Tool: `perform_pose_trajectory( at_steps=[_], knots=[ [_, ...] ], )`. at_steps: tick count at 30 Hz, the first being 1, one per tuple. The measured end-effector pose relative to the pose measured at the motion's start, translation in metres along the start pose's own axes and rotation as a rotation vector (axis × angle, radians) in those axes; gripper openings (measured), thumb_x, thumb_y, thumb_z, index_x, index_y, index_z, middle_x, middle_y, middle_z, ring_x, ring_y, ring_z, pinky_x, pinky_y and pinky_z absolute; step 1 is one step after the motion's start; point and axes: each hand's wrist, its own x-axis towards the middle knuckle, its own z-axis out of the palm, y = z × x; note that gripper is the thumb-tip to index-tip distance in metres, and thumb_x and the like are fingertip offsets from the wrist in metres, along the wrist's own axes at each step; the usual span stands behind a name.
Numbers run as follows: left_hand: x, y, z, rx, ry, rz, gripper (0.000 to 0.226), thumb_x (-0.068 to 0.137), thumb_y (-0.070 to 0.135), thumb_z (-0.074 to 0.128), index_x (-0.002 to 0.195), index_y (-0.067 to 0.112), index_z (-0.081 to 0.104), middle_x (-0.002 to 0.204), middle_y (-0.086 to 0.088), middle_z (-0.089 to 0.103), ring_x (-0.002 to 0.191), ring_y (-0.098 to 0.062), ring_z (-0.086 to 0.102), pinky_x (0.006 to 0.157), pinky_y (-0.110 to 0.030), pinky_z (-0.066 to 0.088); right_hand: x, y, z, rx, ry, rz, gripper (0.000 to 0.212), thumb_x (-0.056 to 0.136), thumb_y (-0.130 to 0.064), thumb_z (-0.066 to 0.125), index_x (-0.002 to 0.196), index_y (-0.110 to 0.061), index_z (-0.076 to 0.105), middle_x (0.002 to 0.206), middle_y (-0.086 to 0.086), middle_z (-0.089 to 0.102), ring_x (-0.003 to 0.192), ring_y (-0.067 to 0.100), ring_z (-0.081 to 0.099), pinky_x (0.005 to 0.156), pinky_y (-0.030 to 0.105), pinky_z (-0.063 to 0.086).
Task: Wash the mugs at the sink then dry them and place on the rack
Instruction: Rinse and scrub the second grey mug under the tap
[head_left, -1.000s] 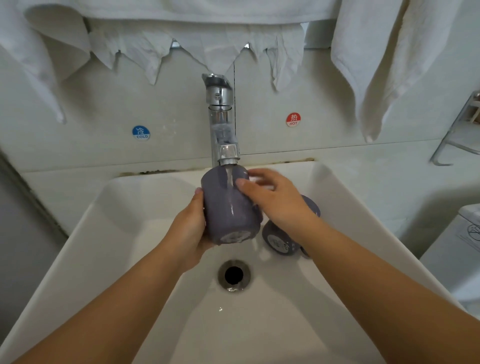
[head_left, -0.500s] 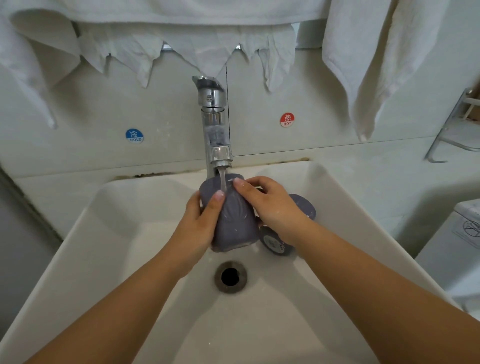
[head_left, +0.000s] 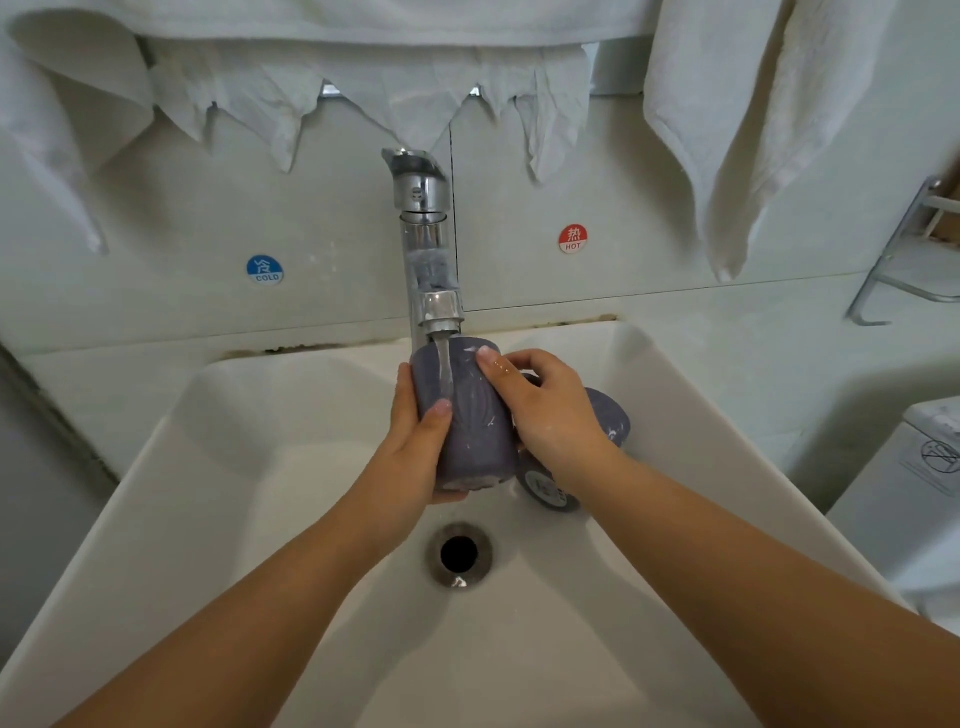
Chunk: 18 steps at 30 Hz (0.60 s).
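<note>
A purple mug (head_left: 470, 426) is held tilted under the faucet (head_left: 426, 244), above the middle of the sink (head_left: 218, 467) toward its back edge, base end nearest the camera. A stream of water (head_left: 444, 364) falls from the spout onto the mug's upper side, and streaks of white foam show on its wall.

The left hand (head_left: 415, 457) grips the mug from the left, fingers curled round its side and underside, thumb lying on the upper face. The right hand (head_left: 545, 405) grips it from the right, fingers curled over the far end, thumb pressed on the wall just beside the stream.

Two more purple mugs lie in the basin under and behind the right hand. One mug (head_left: 545, 491) lies on its side with its base turned toward the camera; the other mug (head_left: 610, 415) lies behind it, nearer the right wall of the sink. Both are partly hidden by the hand.

The drain (head_left: 458, 553) sits open in the basin floor, just in front of the held mug.

On the wall behind the sink are a blue COLD sticker (head_left: 265, 269) left of the faucet and a red HOT sticker (head_left: 572, 239) right of it. White towels (head_left: 727, 130) hang above. A metal rack (head_left: 904, 260) is fixed at the right edge of view.
</note>
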Motion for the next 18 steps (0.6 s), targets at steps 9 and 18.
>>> perform_pose_trajectory(
  at_steps=[9, 18],
  knots=[
    [0.003, 0.013, 0.001, -0.158, 0.192, -0.075, 0.023, 0.100, 0.050, 0.033, 0.116, 0.050, 0.049, 0.111, 0.014, 0.065, 0.094, -0.013, 0.068, 0.063, -0.035, 0.059, -0.014, 0.000, 0.014, -0.059, 0.048, -0.077, 0.031, 0.084, -0.050, 0.063, 0.103, -0.027, 0.053, 0.100, -0.003, 0.064, 0.088, 0.015, 0.066, 0.079, 0.036, 0.057],
    [0.006, 0.014, -0.008, -0.173, 0.292, -0.267, 0.044, 0.096, 0.061, 0.032, 0.089, 0.029, 0.062, 0.087, -0.002, 0.073, 0.082, -0.024, 0.071, 0.070, -0.039, 0.058, -0.020, -0.005, 0.013, -0.247, -0.242, -0.095, 0.070, 0.078, -0.039, 0.075, 0.138, -0.021, 0.043, 0.107, -0.006, 0.046, 0.092, 0.007, 0.048, 0.079, 0.021, 0.042]
  ],
)
